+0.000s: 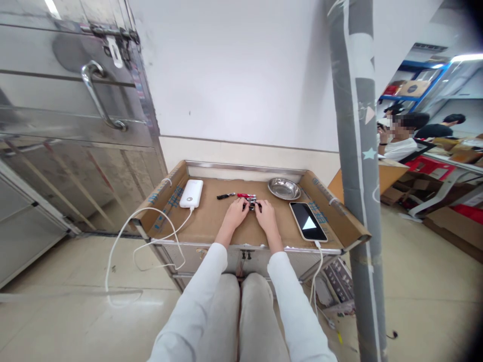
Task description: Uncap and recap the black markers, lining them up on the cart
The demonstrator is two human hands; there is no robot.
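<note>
My left hand and my right hand meet over the middle of the cardboard-lined tabletop. Between their bent fingertips is a small black-and-silver piece, partly covered, its kind too small to make out. Both hands are closed on it, one from each side. Just beyond them lies a slim red piece with a silver end. To its left rests a slim black piece with a silver end, apart from my left fingers.
A white power bank with a white cable lies left. On the right are a shallow metal bowl and a phone on a cable. Cardboard walls edge the top. A wrapped pipe stands right; people sit beyond it.
</note>
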